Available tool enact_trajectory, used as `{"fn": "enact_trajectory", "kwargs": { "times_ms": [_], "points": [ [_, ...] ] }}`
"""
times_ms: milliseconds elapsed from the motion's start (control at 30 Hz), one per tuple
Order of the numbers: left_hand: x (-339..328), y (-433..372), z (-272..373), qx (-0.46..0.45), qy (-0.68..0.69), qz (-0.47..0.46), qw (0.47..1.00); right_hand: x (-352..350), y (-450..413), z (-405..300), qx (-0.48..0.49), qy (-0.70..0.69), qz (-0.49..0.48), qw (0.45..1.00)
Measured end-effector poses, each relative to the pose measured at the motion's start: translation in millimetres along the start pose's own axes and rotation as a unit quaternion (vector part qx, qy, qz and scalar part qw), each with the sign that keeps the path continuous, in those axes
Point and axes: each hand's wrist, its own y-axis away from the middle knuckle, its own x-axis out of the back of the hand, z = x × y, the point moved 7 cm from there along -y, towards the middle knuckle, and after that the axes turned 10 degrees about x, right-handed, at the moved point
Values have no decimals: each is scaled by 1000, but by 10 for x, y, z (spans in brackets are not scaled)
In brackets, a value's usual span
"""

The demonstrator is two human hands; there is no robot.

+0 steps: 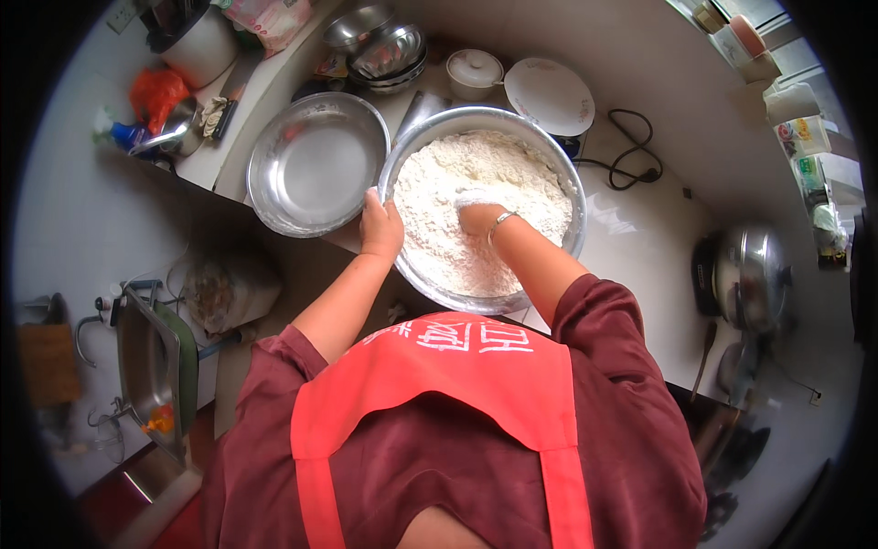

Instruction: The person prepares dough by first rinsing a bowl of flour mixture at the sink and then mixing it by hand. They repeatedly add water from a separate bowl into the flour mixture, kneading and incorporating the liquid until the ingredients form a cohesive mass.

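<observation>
A large metal basin full of crumbly flour stands before me on the counter. My left hand holds the basin's left rim, thumb up and the fingers partly hidden. My right hand, with a silver bracelet at the wrist, is sunk in the flour near the middle. Flour covers its fingers, so their pose is hidden. Left of the full basin, an empty metal basin sits tilted, its right side close to my left hand.
Behind stand a stack of metal bowls, a lidded white pot and a floral white plate. A black power cord lies at the right. Farther right is a lidded metal pan; a sink is at lower left.
</observation>
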Motion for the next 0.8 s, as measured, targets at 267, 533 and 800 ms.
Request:
{"fn": "enact_trajectory", "kwargs": {
  "times_ms": [267,533,800],
  "points": [
    [-196,627,-200,59,61,-101,991,237,1149,248,-52,-16,42,998],
    [-419,752,-333,82,89,-247,961,194,682,724,-184,-15,117,976],
    [-488,130,215,-40,26,-134,990,-448,718,-106,-45,-98,-61,992]
  ]
}}
